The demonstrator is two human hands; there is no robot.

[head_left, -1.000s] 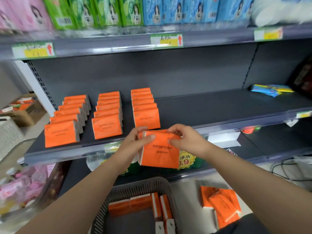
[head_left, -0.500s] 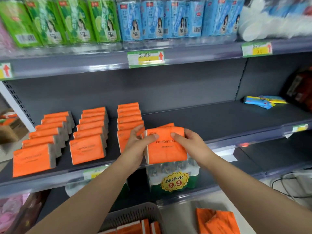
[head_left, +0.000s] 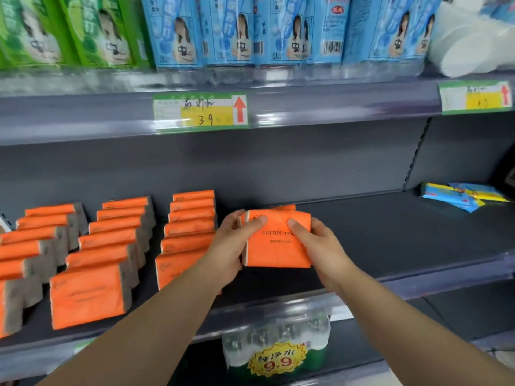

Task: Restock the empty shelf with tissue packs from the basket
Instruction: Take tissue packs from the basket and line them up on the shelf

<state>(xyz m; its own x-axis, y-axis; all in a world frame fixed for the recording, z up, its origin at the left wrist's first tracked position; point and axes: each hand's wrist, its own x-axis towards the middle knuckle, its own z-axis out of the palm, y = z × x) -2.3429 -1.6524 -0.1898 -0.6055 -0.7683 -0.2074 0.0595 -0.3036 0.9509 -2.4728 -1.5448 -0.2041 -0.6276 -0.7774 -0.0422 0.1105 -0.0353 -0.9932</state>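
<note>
Orange tissue packs (head_left: 278,240) now over shelf (head_left: 390,232)

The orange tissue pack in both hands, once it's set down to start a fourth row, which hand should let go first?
Probably the right hand. It sits on the open, bare side of the shelf, free to withdraw. The left hand is wedged between the tissue pack and the third row, so it can steady the pack.

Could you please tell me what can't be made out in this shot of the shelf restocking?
- Head view: how many orange plastic-wrapped tissue packs the left hand and right hand hold; the front pack hides those behind.
- The basket: out of frame.
- Leftmost row of orange packs: cut by the left edge.
- Right yellow price tag: blurred.
</note>
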